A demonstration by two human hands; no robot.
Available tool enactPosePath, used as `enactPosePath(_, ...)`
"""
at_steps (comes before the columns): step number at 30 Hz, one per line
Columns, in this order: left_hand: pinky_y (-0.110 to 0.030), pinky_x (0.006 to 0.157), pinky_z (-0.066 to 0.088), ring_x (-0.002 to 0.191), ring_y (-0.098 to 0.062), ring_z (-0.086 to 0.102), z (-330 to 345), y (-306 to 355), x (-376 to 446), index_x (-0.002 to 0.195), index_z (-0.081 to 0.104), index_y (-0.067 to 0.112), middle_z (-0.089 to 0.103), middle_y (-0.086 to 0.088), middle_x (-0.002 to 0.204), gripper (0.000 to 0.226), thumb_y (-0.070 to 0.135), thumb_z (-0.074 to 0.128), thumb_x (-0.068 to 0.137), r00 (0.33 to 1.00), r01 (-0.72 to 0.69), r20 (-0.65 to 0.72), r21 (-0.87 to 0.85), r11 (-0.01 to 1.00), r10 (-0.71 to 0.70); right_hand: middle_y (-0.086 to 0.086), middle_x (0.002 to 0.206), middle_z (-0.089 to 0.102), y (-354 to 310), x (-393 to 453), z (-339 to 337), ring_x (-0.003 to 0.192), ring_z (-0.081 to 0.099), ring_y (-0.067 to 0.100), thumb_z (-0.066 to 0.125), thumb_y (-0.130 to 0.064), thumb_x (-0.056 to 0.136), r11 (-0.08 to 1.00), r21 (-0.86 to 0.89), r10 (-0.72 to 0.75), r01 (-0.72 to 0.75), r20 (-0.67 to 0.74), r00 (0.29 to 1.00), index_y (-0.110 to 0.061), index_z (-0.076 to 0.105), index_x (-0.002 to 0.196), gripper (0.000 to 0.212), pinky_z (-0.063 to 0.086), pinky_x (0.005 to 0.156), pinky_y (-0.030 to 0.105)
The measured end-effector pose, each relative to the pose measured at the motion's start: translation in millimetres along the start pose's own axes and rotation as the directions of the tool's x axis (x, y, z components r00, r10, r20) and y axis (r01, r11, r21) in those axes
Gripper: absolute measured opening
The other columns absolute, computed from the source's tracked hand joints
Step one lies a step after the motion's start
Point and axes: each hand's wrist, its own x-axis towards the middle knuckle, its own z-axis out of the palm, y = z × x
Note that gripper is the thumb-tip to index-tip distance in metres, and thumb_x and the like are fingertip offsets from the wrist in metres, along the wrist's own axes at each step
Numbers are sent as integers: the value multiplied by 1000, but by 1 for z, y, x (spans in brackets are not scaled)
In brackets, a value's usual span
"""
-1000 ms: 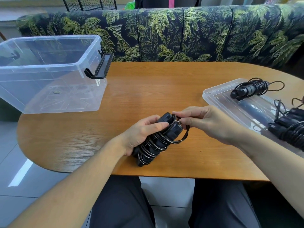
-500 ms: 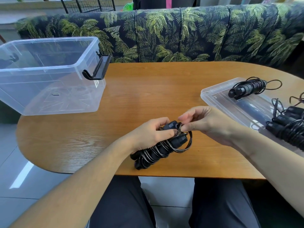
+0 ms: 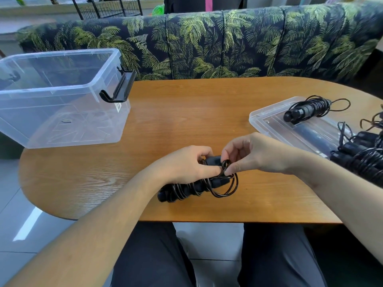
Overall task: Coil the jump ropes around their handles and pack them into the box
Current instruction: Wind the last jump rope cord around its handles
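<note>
A black jump rope (image 3: 192, 188), its cord coiled around its two handles, lies low over the front middle of the wooden table (image 3: 186, 112). My left hand (image 3: 186, 165) grips the handles near their upper end. My right hand (image 3: 255, 154) pinches the last loop of cord at that same end, and a loose loop hangs to the right. The clear plastic box (image 3: 60, 96) stands open at the table's left end with nothing inside. A coiled rope (image 3: 306, 108) rests on the clear lid (image 3: 269, 121) at the right, and more black ropes (image 3: 364, 154) lie bunched beside it.
A sofa (image 3: 228, 44) with a palm-leaf print runs behind the table. The box has a black latch handle (image 3: 120, 90) sticking out toward the table's middle. My knees in dark trousers show below the table's front edge, over a pale tiled floor.
The handles have tilted flatter toward the table. My right hand has moved in closer to the left hand and now pinches the cord's last loop at the handle ends.
</note>
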Motion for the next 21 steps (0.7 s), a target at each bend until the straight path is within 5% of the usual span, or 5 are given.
enactPosePath(6, -38, 69, 62, 68, -6, 67, -6, 17, -4, 90, 57, 41, 70, 13, 76, 33, 72, 59, 80, 999, 36, -12, 370, 928, -34, 0, 83, 73, 3, -2, -8, 80, 66, 10, 82, -6, 78, 982, 66, 160, -176, 191, 968, -19, 71, 83, 17, 50, 81, 25)
enactPosePath(12, -35, 66, 60, 67, -5, 65, -6, 23, 0, 92, 57, 42, 68, 14, 76, 35, 75, 54, 81, 999, 34, -50, 484, 875, -11, -1, 91, 75, 6, -1, -15, 89, 70, 12, 73, 0, 86, 954, 135, 230, -268, 246, 942, -11, 70, 91, 13, 55, 93, 32)
enactPosePath(16, -33, 63, 53, 72, -6, 62, -8, 22, 3, 91, 56, 41, 66, 13, 78, 34, 74, 52, 83, 999, 31, -45, 542, 840, -8, -1, 94, 72, 10, 1, -11, 88, 67, 8, 73, -4, 86, 954, 159, 223, -254, 188, 956, -17, 71, 85, 13, 53, 91, 33)
enactPosePath(21, -35, 70, 56, 73, -7, 60, -11, 15, 2, 101, 55, 40, 63, 14, 80, 45, 81, 45, 85, 996, 72, -76, 554, 829, -36, 2, 99, 70, 23, 6, -6, 99, 66, 14, 73, -13, 85, 869, 472, 193, -151, -43, 980, -15, 70, 86, 4, 51, 90, 38)
